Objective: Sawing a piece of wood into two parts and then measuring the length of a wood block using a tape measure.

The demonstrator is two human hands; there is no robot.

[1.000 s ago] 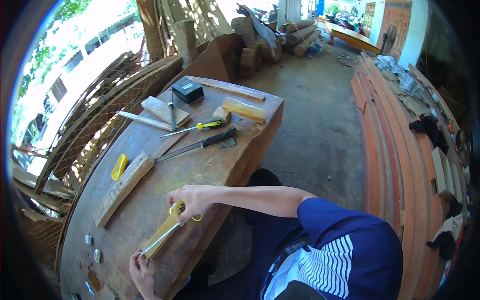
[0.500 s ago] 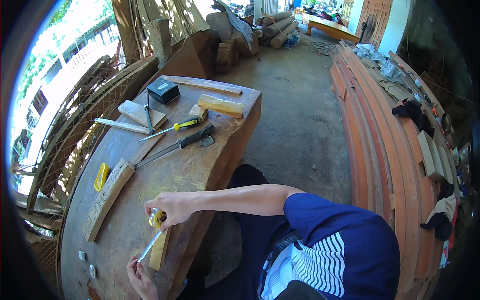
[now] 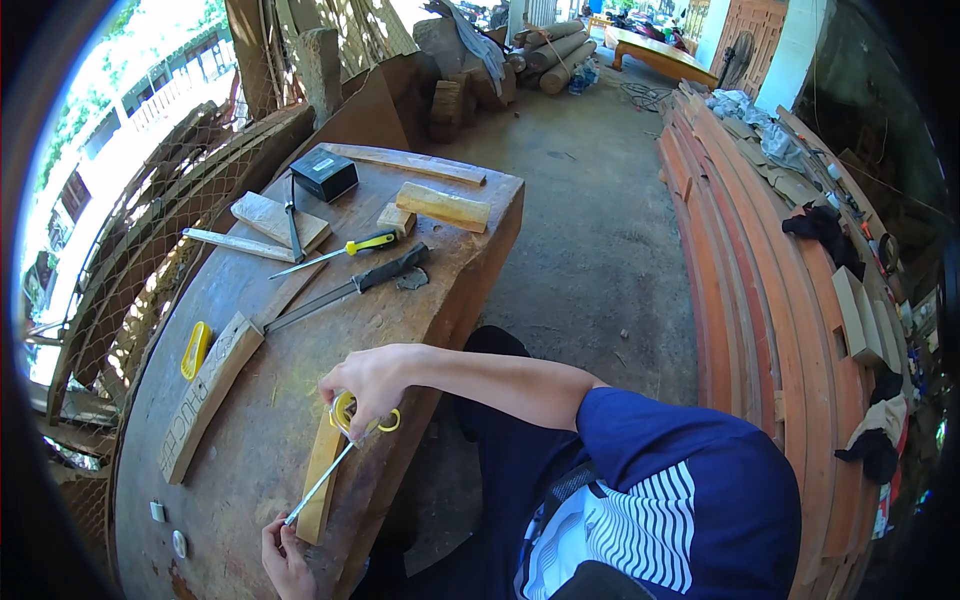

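My right hand (image 3: 375,385) is closed round a yellow tape measure (image 3: 342,412), over the near part of the wooden workbench (image 3: 250,430). A yellow loop (image 3: 390,421) sticks out beside it. From the case a pale blade (image 3: 318,487) runs down to my left hand (image 3: 287,562), whose thumb and fingers pinch its end. The blade slants over a short wooden block (image 3: 318,510) lying near the bench edge; whether it touches the wood I cannot tell. Left of my hands lies a longer wooden piece with pencil marks (image 3: 212,400).
Farther along the bench lie a rasp-like tool with a black handle (image 3: 390,270), a yellow-handled screwdriver (image 3: 370,242), a black box (image 3: 325,175) and wood offcuts (image 3: 443,207). A yellow oval object (image 3: 196,350) is at the left. Long reddish planks (image 3: 740,280) are stacked on the right.
My right hand has moved right and slightly up with the tape measure, and more blade shows. The yellow loop has come into sight. My left hand has stayed nearly in place.
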